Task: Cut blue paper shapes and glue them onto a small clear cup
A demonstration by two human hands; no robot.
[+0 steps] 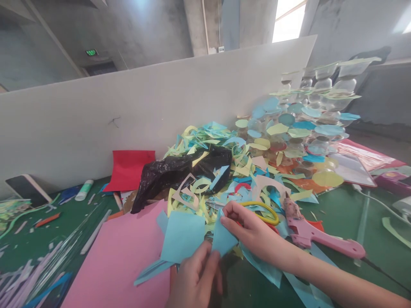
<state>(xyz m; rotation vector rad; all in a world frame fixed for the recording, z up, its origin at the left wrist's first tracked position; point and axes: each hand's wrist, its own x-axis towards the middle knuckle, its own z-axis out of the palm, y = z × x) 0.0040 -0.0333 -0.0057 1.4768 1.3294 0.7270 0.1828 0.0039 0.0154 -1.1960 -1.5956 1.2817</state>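
Between my two hands is a small folded piece of blue paper (224,236). My right hand (245,222) pinches its upper corner between thumb and fingers. Its lower left edge is gripped by my left hand (199,273), whose fingertips are partly hidden. A square blue sheet (183,237) lies just left of the folded piece, partly over a large pink sheet (128,256). Yellow-handled scissors (271,214) rest behind my right hand, their blades mostly out of sight. To the right of that hand lies a pink hot glue gun (321,237).
Paper offcuts (208,134) heap up behind my hands around a black plastic bag (180,167). Stacked clear cups (340,87) with paper discs stand at the back right. A white partition (112,111) runs behind. A glue stick (84,190) and phone (27,190) are at left.
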